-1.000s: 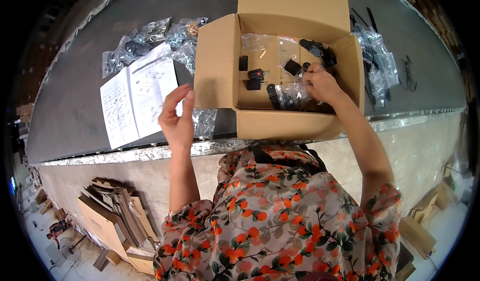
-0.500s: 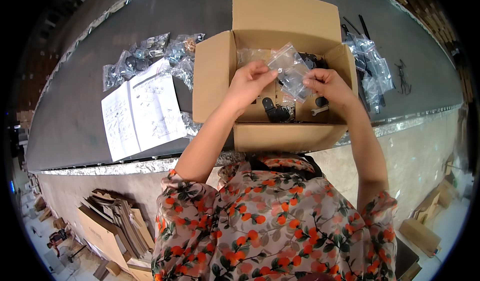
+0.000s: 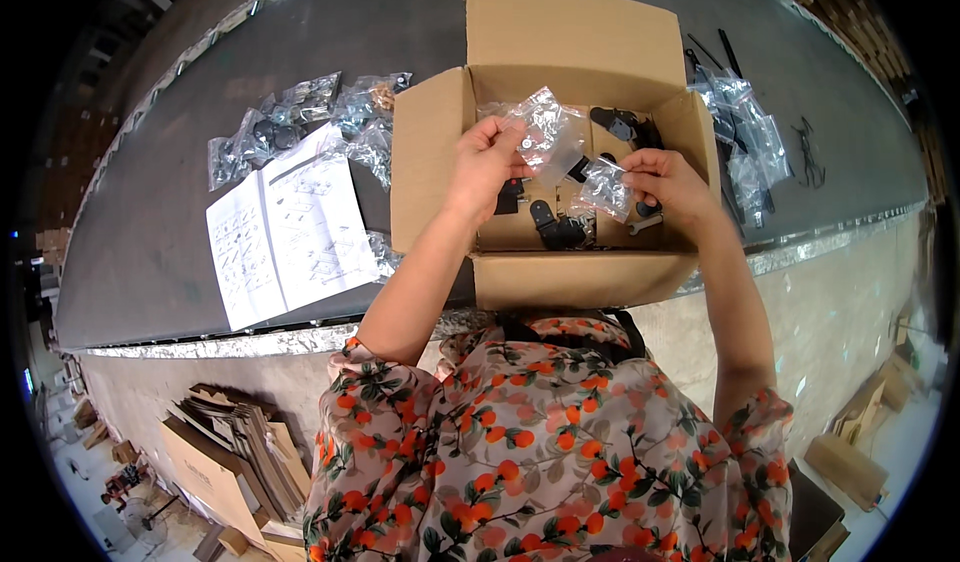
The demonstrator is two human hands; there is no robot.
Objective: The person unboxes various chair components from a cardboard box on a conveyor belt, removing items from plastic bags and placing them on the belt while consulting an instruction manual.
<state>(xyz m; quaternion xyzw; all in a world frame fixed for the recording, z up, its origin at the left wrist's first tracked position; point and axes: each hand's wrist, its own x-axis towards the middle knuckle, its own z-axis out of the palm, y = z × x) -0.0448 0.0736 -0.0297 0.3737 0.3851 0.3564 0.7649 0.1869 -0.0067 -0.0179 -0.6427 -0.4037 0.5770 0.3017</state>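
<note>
Over an open cardboard box, my left hand pinches a clear plastic bag with small hardware in it. A smaller clear zip bag hangs from the closed fingers of my right hand; its contents are too small to make out. The two bags are apart. Inside the box below my hands lie black jointed parts, another black part at the far right and a small open-end wrench near the right wall.
Left of the box lie an open instruction sheet with drawings and several bagged parts. To the right are more clear bags, black rods and a thin dark wire bundle. Flattened cardboard leans below the table's left side.
My hands have moved apart. The plastic bags, bunched together between them before, are now separated, one in each hand. More of the box's inside shows.
</note>
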